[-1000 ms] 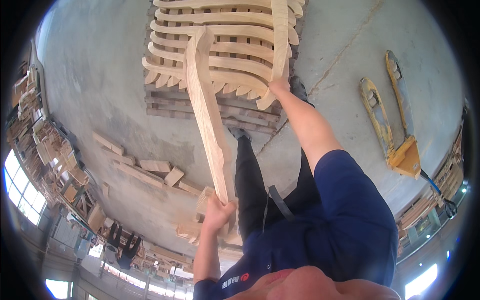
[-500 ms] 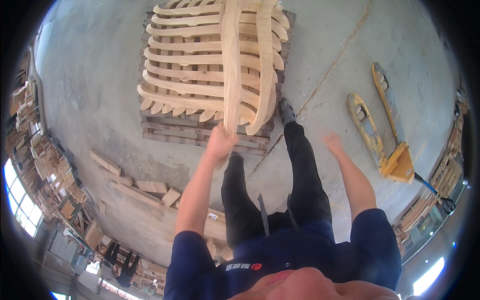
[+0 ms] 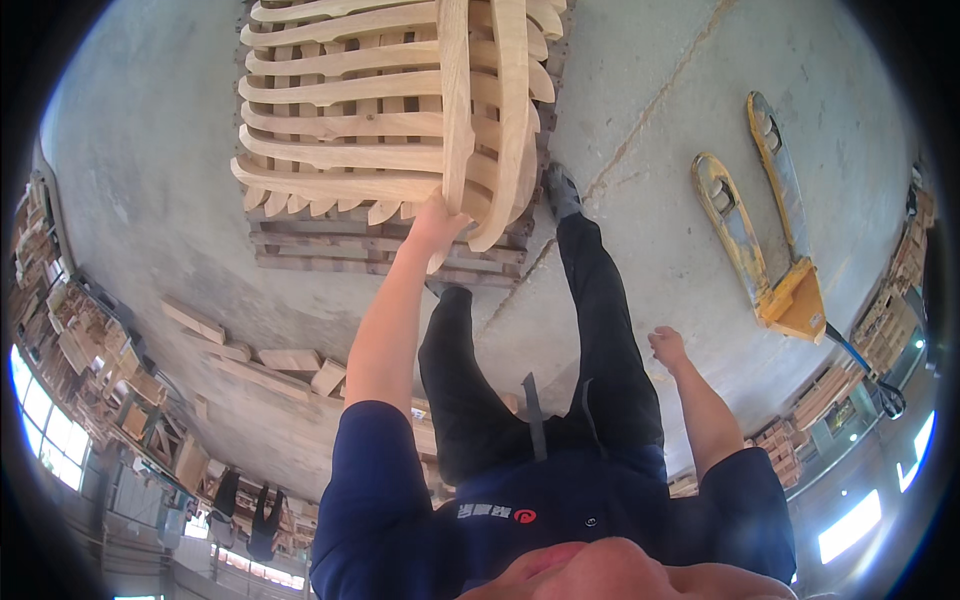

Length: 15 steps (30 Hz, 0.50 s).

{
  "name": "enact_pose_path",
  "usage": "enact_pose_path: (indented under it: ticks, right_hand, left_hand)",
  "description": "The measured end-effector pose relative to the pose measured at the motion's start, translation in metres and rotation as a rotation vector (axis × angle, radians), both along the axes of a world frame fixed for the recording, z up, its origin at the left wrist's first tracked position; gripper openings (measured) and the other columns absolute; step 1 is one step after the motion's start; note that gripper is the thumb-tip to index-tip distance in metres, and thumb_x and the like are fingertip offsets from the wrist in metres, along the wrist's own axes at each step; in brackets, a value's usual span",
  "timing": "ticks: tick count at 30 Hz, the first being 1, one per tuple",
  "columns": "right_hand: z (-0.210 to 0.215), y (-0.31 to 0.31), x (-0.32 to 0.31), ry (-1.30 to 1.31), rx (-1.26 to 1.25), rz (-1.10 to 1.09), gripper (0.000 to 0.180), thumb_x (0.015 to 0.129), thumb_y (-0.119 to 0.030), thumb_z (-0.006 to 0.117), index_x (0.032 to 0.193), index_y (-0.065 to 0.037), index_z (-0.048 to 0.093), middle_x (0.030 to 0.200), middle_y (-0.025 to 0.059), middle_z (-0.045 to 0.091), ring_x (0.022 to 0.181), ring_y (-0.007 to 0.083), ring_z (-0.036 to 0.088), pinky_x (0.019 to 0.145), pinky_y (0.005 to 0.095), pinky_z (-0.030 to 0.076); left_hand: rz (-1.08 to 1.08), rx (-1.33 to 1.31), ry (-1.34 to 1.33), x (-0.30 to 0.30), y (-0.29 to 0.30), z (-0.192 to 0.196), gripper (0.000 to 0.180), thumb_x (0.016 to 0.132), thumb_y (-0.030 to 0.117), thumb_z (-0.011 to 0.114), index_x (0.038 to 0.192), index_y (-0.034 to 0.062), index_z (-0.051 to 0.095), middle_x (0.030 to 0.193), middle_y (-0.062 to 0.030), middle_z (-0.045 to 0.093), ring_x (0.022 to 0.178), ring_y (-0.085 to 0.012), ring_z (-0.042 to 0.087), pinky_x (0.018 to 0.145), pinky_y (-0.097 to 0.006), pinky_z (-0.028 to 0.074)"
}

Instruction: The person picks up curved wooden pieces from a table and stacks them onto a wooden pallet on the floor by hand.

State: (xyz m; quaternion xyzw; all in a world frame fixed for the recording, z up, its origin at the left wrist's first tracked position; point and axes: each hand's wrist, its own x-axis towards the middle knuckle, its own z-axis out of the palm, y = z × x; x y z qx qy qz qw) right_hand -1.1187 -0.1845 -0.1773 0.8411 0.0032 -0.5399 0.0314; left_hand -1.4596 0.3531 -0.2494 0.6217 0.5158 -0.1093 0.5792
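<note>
Pale curved wooden slats [image 3: 380, 110] lie stacked crosswise in layers on a dark wooden pallet [image 3: 380, 250], which sits on the grey concrete floor [image 3: 150, 180]. Two more curved slats lie lengthwise over the top of the stack, side by side. The left hand [image 3: 432, 222] reaches up to the near end of the left one, the top slat [image 3: 455, 100], with fingers wrapped around its lower end where it overhangs the edge of the stack; the grip looks closed on the wood. The bare left forearm runs down from there to a dark blue sleeve. The right hand [image 3: 667, 346] hangs out to the side, well apart from the stack, fingers loosely curled and holding nothing. The person wears black trousers [image 3: 590, 330], and one dark shoe [image 3: 560, 190] stands just beside the right corner of the pallet. A yellow pallet jack [image 3: 765, 250] lies on the floor to the right, its two forks pointing away and its handle trailing toward the rim. Loose wooden offcuts [image 3: 260, 355] lie scattered on the floor to the lower left of the pallet, and further stacks of timber line the edges of the hall
</note>
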Motion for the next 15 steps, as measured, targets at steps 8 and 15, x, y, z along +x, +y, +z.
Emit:
enact_pose_path:
  ticks: [8, 15]
  right_hand:
    - [0.021, 0.007, -0.023, -0.006, 0.02, -0.083, 0.044, 0.086, -0.022, 0.07, 0.12, 0.004, 0.062, 0.082, 0.0122, 0.069, 0.063, 0.018, 0.064, 0.056, 0.0322, 0.052]
    - [0.046, 0.002, -0.02, 0.009, 0.006, -0.081, 0.042, 0.085, -0.02, 0.069, 0.118, 0.004, 0.063, 0.084, 0.0138, 0.07, 0.066, 0.0192, 0.066, 0.06, 0.0331, 0.054]
  left_hand:
    - [0.027, -0.085, 0.06, 0.01, -0.016, -0.04, 0.068, 0.076, 0.017, 0.076, 0.133, -0.0051, 0.048, 0.108, -0.0257, 0.068, 0.106, -0.041, 0.065, 0.092, -0.045, 0.052]
    - [-0.088, 0.112, 0.265, 0.021, -0.027, 0.003, 0.073, 0.088, 0.032, 0.066, 0.148, 0.0038, 0.034, 0.133, -0.0299, 0.053, 0.122, -0.0446, 0.053, 0.1, -0.05, 0.046]
